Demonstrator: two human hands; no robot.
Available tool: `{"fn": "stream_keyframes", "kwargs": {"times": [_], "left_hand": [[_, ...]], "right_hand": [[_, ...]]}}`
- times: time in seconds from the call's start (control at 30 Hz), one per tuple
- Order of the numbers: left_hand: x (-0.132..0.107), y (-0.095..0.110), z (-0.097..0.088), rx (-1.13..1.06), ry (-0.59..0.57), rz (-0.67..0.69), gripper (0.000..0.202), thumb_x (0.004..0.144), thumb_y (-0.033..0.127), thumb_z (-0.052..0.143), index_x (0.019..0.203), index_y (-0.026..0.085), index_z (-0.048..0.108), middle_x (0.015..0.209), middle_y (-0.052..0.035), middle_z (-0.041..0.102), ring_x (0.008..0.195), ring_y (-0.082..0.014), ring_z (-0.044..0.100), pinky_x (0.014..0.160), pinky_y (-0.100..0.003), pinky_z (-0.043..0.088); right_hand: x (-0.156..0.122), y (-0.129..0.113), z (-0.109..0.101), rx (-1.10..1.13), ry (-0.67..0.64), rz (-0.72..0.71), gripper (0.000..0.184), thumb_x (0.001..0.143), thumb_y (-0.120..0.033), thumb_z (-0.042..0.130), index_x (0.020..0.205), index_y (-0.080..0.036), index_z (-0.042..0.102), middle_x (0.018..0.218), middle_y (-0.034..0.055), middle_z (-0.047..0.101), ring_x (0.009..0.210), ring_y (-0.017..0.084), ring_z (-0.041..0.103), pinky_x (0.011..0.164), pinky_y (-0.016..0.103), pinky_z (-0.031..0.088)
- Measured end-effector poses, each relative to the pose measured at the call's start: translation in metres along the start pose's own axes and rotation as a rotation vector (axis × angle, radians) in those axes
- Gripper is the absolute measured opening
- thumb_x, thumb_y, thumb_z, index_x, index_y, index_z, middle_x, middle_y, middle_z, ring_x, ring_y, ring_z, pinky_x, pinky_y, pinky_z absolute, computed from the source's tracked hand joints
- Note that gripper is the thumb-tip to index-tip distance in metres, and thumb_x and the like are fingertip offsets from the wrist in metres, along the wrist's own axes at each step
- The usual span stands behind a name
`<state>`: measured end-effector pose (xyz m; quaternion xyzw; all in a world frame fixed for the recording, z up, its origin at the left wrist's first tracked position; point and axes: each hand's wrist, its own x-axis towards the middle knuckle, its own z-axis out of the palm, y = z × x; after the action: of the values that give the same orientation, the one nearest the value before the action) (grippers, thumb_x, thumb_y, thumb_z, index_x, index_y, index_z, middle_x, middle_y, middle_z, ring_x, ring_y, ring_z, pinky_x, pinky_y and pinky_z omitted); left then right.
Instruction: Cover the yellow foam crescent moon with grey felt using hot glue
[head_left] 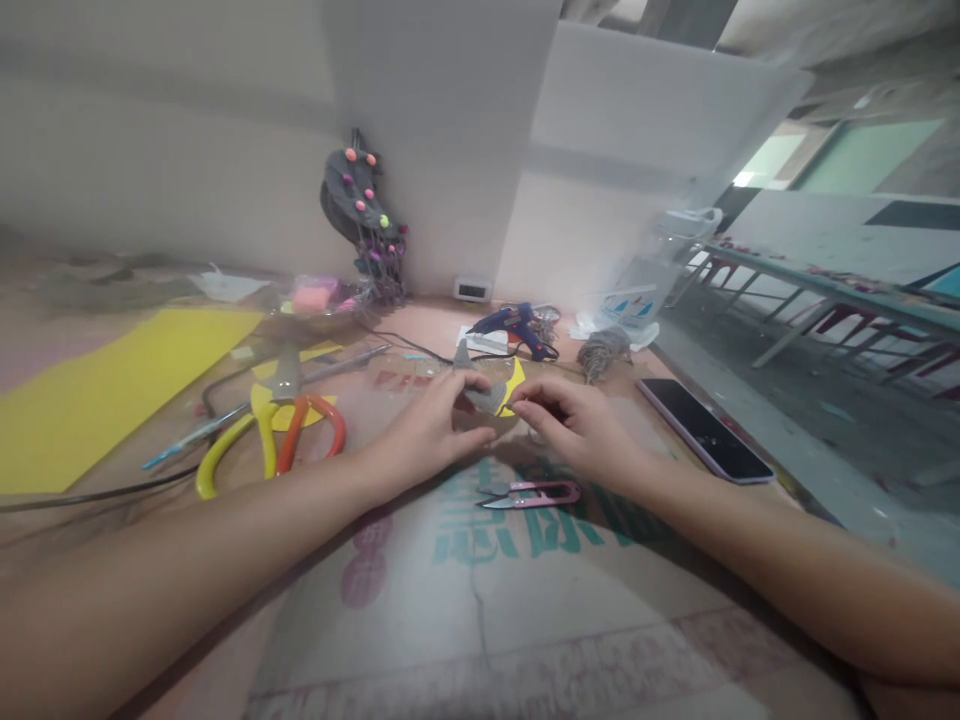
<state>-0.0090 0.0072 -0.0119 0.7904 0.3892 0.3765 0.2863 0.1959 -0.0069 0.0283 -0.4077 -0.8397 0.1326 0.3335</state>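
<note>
My left hand [427,430] and my right hand [574,420] meet at the middle of the table over a small grey felt piece [484,395] backed by a yellow piece [514,385]. The left fingers pinch the grey piece from the left. The right fingers are curled together against its right edge. Small pink thread snips [529,494] lie on the printed sheet just in front of both hands.
Yellow-and-orange handled scissors [281,425] lie to the left beside a yellow sheet [105,390]. A blue glue gun [517,325] and a grey thread bundle [604,350] sit behind the hands. A phone [705,430] lies to the right near the table edge. A dark beaded ornament [364,225] stands at the wall.
</note>
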Motion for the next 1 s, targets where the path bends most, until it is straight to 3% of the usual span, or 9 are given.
{"fn": "stream_keyframes", "kwargs": {"times": [0.2, 0.5, 0.63, 0.77, 0.87, 1.0], "left_hand": [[-0.001, 0.005, -0.002, 0.078, 0.007, 0.037, 0.032, 0.080, 0.038, 0.065, 0.105, 0.022, 0.051, 0.108, -0.0058, 0.058, 0.100, -0.0217, 0.056, 0.084, -0.034, 0.046], [-0.004, 0.002, -0.004, 0.113, 0.019, 0.100, 0.027, 0.084, 0.038, 0.062, 0.103, 0.022, 0.052, 0.105, -0.0042, 0.058, 0.100, -0.0210, 0.056, 0.085, -0.033, 0.045], [-0.005, 0.004, -0.005, 0.121, 0.069, 0.142, 0.027, 0.084, 0.040, 0.063, 0.102, 0.022, 0.053, 0.103, -0.0039, 0.059, 0.098, -0.0199, 0.056, 0.087, -0.032, 0.045], [-0.006, 0.008, -0.005, 0.154, 0.108, 0.142, 0.024, 0.083, 0.039, 0.064, 0.097, 0.022, 0.054, 0.098, -0.0032, 0.061, 0.094, -0.0199, 0.057, 0.084, -0.032, 0.045], [-0.006, 0.008, -0.004, 0.151, 0.100, 0.126, 0.022, 0.083, 0.039, 0.063, 0.095, 0.022, 0.055, 0.096, -0.0027, 0.061, 0.092, -0.0193, 0.058, 0.082, -0.031, 0.045], [-0.006, 0.006, -0.004, 0.142, 0.093, 0.141, 0.024, 0.082, 0.040, 0.066, 0.095, 0.023, 0.055, 0.096, -0.0020, 0.060, 0.092, -0.0186, 0.057, 0.081, -0.030, 0.044]], "right_hand": [[-0.003, -0.006, -0.001, 0.022, 0.007, -0.009, 0.014, 0.091, -0.029, 0.053, 0.089, -0.020, 0.063, 0.075, 0.0008, 0.065, 0.064, 0.012, 0.056, 0.058, 0.022, 0.042], [0.002, -0.014, -0.014, -0.026, 0.003, -0.004, 0.015, 0.091, -0.028, 0.052, 0.085, -0.019, 0.063, 0.073, 0.0003, 0.064, 0.063, 0.012, 0.055, 0.058, 0.022, 0.041], [0.011, 0.002, -0.030, -0.085, -0.149, -0.052, 0.018, 0.091, -0.030, 0.051, 0.085, -0.019, 0.063, 0.074, 0.0005, 0.064, 0.063, 0.012, 0.055, 0.057, 0.022, 0.039], [0.020, 0.019, -0.046, -0.142, -0.321, -0.005, 0.020, 0.091, -0.034, 0.051, 0.089, -0.020, 0.065, 0.076, 0.0002, 0.066, 0.065, 0.013, 0.056, 0.059, 0.023, 0.038], [0.022, 0.026, -0.049, -0.119, -0.358, 0.062, 0.022, 0.089, -0.033, 0.053, 0.104, -0.021, 0.065, 0.077, -0.0006, 0.065, 0.065, 0.012, 0.056, 0.058, 0.022, 0.038], [0.021, 0.028, -0.044, -0.114, -0.393, 0.081, 0.043, 0.090, -0.032, 0.053, 0.131, -0.019, 0.054, 0.062, -0.0046, 0.056, 0.053, 0.011, 0.049, 0.051, 0.021, 0.032]]}}
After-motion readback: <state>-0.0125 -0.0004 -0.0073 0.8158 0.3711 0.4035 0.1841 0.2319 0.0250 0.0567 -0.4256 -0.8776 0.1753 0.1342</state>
